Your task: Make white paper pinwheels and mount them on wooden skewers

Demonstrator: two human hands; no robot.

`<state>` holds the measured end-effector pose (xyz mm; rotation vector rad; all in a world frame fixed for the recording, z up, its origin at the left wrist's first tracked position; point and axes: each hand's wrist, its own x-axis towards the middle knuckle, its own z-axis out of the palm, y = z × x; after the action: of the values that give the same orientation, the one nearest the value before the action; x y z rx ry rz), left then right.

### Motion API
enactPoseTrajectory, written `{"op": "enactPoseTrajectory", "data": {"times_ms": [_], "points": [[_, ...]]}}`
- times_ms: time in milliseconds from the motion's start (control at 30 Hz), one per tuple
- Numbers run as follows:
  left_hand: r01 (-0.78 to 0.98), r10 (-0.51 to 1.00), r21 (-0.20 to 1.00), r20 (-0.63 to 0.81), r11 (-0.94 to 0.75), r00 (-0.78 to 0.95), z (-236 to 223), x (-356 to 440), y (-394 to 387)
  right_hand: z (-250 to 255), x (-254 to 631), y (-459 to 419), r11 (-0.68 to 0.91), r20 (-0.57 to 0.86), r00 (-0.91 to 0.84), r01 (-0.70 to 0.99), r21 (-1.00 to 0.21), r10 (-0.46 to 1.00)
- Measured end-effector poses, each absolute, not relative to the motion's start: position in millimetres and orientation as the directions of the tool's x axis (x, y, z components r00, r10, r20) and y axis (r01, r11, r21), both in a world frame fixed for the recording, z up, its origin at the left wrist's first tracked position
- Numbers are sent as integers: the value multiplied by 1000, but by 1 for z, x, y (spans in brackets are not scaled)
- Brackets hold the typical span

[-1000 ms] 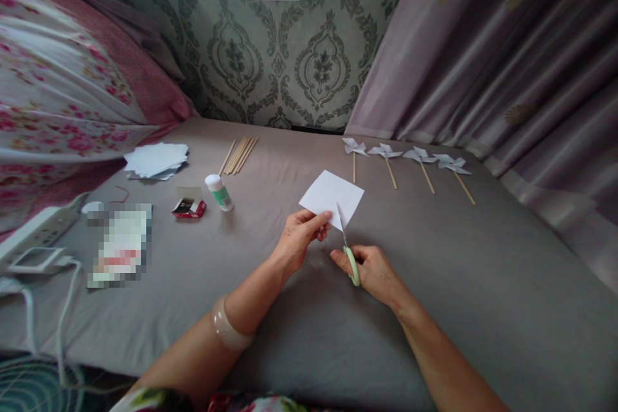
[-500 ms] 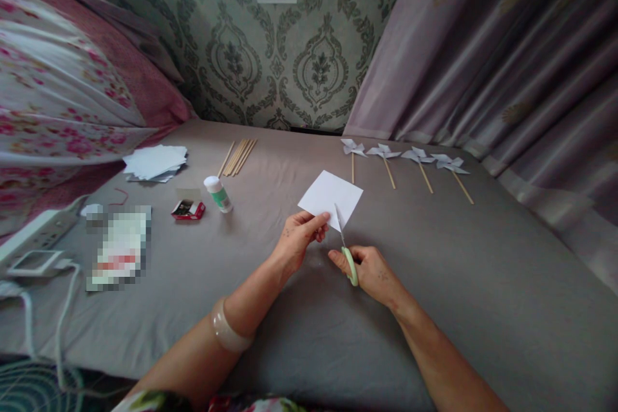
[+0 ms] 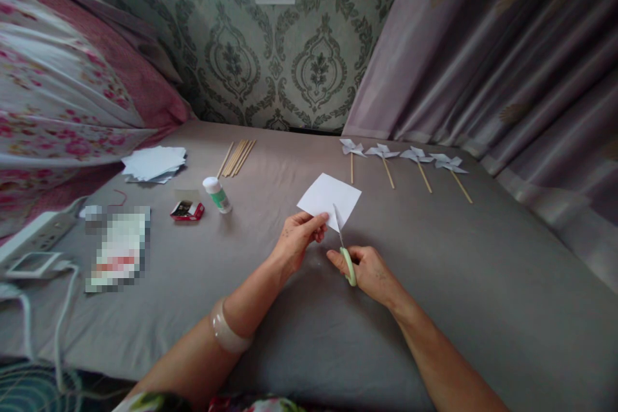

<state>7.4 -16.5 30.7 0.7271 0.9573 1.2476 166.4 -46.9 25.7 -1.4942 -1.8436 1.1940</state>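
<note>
My left hand [image 3: 302, 236] pinches the near left edge of a white square of paper [image 3: 328, 193], thumb on top and fingers underneath. The sheet is held above the bed, one corner towards me. In my right hand [image 3: 365, 270] is a pair of scissors [image 3: 348, 267] with pale green handles, my thumb through a loop. One blade lies over the paper near its closest corner, pointing away from me; the other blade is hidden beneath the sheet. Beyond the paper to the right lie several paper pinwheels [image 3: 416, 154] on wooden sticks, in a row.
A glue stick [image 3: 218, 195] stands left of my hands, beside a small open red box [image 3: 187, 209]. Wooden sticks [image 3: 239, 158] and a paper stack [image 3: 153, 163] lie farther back. At far left are a power strip [image 3: 36, 235] with cables and a blurred packet [image 3: 120, 248].
The whole view has shifted very slightly. My hands, the paper and the scissors keep almost the same pose, the blade still lying over the sheet.
</note>
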Motion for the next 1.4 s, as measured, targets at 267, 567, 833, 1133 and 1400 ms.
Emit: {"op": "enactPoseTrajectory", "data": {"times_ms": [267, 567, 833, 1133, 1400], "points": [[-466, 973, 856, -221, 223, 58, 31, 8, -17, 33, 169, -49, -7, -199, -399, 433, -901, 895], [-432, 981, 882, -189, 187, 37, 30, 8, -17, 31, 170, -47, -61, -263, -388, 460, -886, 883], [-419, 976, 902, -170, 101, -132, 30, -8, -5, 40, 194, -37, -67, -190, -333, 346, -936, 924], [-270, 950, 931, -176, 246, 259, 34, -6, -14, 37, 208, -19, -219, -223, 37, -91, -971, 974], [-148, 928, 950, -222, 276, 300, 39, -7, -14, 33, 208, -21, -225, -234, 34, -165, -960, 972]]}}
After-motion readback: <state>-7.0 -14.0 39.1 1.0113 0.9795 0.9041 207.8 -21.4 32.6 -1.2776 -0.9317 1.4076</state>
